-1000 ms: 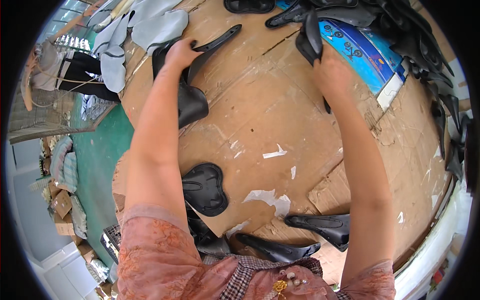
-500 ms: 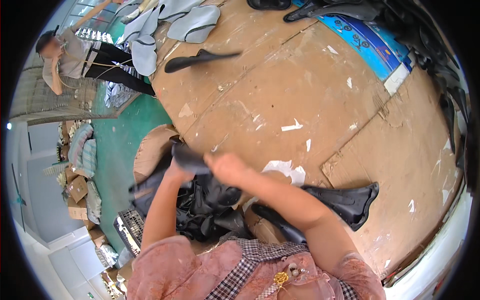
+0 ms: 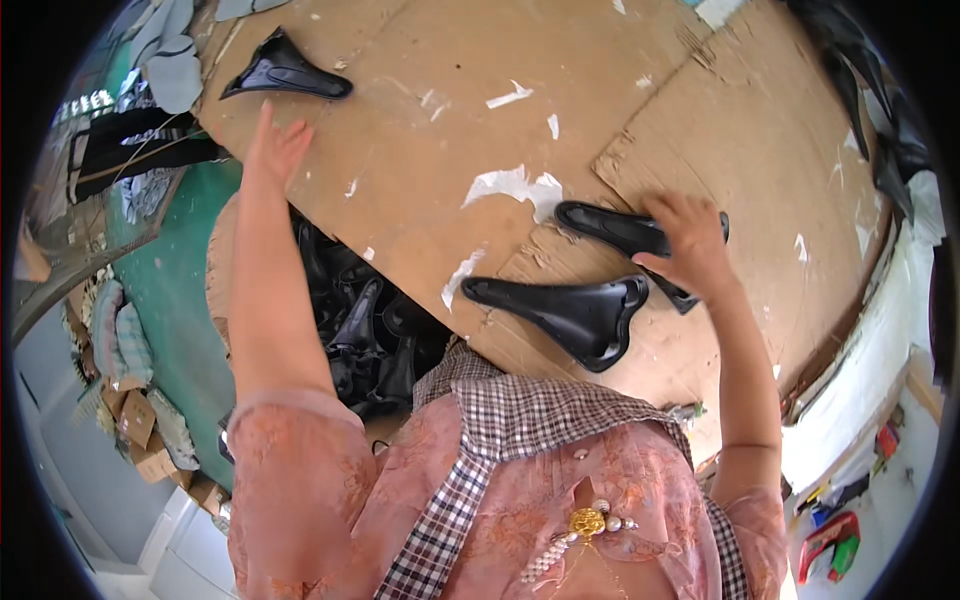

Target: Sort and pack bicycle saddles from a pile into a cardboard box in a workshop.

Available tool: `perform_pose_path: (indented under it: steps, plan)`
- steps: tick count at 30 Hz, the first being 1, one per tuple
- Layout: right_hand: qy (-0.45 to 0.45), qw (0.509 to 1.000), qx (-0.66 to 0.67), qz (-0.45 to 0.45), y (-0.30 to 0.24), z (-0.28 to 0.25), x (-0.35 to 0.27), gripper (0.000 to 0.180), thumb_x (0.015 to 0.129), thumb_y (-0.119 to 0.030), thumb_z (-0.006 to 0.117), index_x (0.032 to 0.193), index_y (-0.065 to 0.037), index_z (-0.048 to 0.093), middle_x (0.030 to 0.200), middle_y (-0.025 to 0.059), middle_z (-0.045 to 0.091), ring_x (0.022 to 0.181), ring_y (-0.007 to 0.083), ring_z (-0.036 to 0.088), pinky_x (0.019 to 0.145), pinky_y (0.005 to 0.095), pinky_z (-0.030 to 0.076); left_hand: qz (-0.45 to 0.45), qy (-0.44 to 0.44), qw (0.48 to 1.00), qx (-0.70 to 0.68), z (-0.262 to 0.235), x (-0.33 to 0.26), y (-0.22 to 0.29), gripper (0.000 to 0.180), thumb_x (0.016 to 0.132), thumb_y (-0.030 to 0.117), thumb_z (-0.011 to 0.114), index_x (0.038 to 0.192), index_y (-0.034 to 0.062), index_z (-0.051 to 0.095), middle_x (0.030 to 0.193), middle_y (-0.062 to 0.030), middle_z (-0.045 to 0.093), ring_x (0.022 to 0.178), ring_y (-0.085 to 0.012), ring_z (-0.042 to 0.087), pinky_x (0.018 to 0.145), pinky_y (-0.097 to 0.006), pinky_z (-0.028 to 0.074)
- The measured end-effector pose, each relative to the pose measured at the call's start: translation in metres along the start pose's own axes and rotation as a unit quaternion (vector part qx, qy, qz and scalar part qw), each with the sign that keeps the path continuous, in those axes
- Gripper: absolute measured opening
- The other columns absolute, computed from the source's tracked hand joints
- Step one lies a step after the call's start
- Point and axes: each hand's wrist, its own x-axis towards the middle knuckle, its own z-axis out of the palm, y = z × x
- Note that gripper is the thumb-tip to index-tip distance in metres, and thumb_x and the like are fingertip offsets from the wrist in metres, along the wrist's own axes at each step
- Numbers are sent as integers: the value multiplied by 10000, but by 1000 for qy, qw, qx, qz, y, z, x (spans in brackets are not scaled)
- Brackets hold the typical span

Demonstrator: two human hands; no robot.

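Observation:
My left hand (image 3: 278, 145) is open with its fingers apart, just short of a black bicycle saddle shell (image 3: 285, 75) at the table's far left. Nothing is in that hand. My right hand (image 3: 690, 240) is spread palm down over a second black saddle shell (image 3: 605, 225), thumb apart from the fingers, covering part of its wide end; firm contact cannot be made out. Nearer to me, a third saddle shell (image 3: 570, 315) lies beside it. Under my left forearm is a heap of black saddle shells (image 3: 370, 330), partly hidden by the table's edge.
Brown cardboard (image 3: 430, 150) with torn white paper scraps (image 3: 515, 188) covers the table. More black shells (image 3: 880, 110) hang at the right rim. Grey sheets (image 3: 172, 70) and a person's dark trousers (image 3: 140, 150) show far left. Cartons (image 3: 140, 430) and sacks (image 3: 120, 330) stand on the floor.
Both hands were together over the heap with a black shell; now they are apart. The left hand has gone out far left, empty. The right hand has moved right over a shell.

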Motion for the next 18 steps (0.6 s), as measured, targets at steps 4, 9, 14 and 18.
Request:
perform_pose_path:
  steps: [4, 9, 14, 18]
  plan:
    - [146, 977, -28, 154, 5, 8, -70, 256, 739, -181, 689, 939, -42, 610, 737, 83, 586, 678, 245, 571, 607, 351, 448, 89, 50, 995, 8, 60, 40, 14, 360, 830, 205, 626, 1070, -10, 468, 978, -197, 542, 749, -320, 585, 628, -394, 535]
    - [126, 921, 278, 243, -7, -7, -115, 61, 764, -14, 638, 811, -19, 600, 999, 128, 606, 884, 209, 570, 775, 314, 443, 69, 77, 995, -5, 73, 50, 32, 173, 806, 5, 521, 975, 2, 485, 847, -174, 543, 659, -271, 565, 508, -360, 531]
    - [95, 957, 273, 26, -70, 44, -60, 130, 666, -16, 677, 747, -28, 576, 1097, 163, 536, 1009, 322, 513, 845, 385, 422, 62, 39, 997, -23, 65, 26, 48, 153, 811, 54, 536, 956, 23, 498, 829, -136, 578, 599, -263, 570, 450, -342, 478]
    - [-31, 987, 158, -30, -80, 23, -61, 156, 596, -54, 690, 702, -34, 578, 941, 136, 540, 890, 308, 513, 740, 389, 428, 118, -54, 991, -24, -26, -35, -17, 144, 810, 144, 529, 869, 14, 512, 716, -115, 572, 516, -220, 550, 441, -307, 444]
